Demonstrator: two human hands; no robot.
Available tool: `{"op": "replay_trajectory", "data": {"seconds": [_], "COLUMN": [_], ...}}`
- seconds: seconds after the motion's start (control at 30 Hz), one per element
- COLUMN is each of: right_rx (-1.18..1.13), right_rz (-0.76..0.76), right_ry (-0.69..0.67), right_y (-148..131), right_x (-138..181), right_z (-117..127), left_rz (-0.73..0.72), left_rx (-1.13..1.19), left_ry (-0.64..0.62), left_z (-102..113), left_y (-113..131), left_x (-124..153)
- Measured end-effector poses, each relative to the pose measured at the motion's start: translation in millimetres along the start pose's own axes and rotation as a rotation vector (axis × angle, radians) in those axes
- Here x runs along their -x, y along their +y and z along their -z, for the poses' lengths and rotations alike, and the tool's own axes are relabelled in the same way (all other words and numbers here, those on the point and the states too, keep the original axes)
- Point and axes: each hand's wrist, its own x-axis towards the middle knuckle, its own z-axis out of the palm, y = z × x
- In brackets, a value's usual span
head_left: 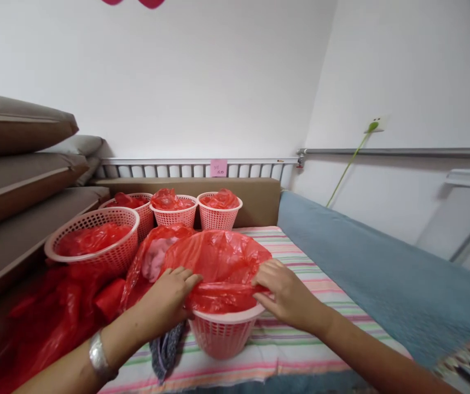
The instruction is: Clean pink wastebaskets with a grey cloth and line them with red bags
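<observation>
A small pink mesh basket (pixel 223 334) stands on the striped cloth in front of me. A red plastic bag (pixel 218 265) bulges out of its top. My left hand (pixel 168 298) presses on the bag at the basket's left rim, fingers curled over the plastic. My right hand (pixel 284 293) pinches the bag's edge at the right rim. A silver bracelet (pixel 97 355) sits on my left wrist. A dark knitted cloth (pixel 168 350) hangs below my left hand.
Several pink baskets lined with red bags stand behind: a large one (pixel 95 241) at left, smaller ones (pixel 176 210) at the back. Loose red bags (pixel 50 323) pile at lower left. Brown cushions (pixel 17 180) stack on the left. A blue blanket (pixel 382 273) lies right.
</observation>
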Motion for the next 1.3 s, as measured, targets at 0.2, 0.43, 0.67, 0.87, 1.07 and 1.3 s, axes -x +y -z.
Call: {"op": "replay_trajectory", "data": {"seconds": [0.2, 0.43, 0.67, 0.87, 1.07, 1.3], "right_rx": [0.043, 0.111, 0.071, 0.006, -0.011, -0.167], "right_rz": [0.136, 0.142, 0.114, -0.031, -0.068, -0.639], "right_ry": [0.167, 0.316, 0.345, 0.255, 0.467, 0.586], "right_y": [-27, -36, -30, -23, -19, 32], "right_x": [43, 57, 61, 64, 64, 25], "right_z": [-20, -41, -59, -70, -40, -65], "left_rz": [-0.006, 0.052, -0.066, -0.059, 0.477, 0.600], "left_rx": [-0.026, -0.052, 0.032, 0.037, 0.677, 0.777], "left_ry": [0.093, 0.292, 0.637, 0.448, 0.674, 0.491], "left_z": [-4, -42, -90, -105, -77, -45], "left_y": [-2, -18, -51, -66, -90, -103], "left_x": [3, 13, 38, 41, 24, -45]}}
